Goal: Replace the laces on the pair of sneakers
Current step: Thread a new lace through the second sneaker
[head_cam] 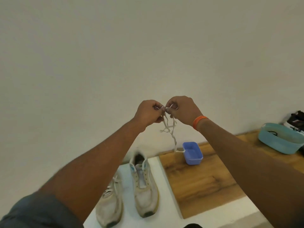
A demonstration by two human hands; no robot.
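Head view. My left hand and right hand raised together above white surface, fingers curled, each pinching same pale lace. One lace, hanging down tangled from pinch, tail dangling just beside blue box. Two sneakers on white surface: right sneaker unlaced, left sneaker laced, long axes side by side, toes toward me, heels toward wall. Blue box beyond right sneaker, on wooden board. Teal tub far right.
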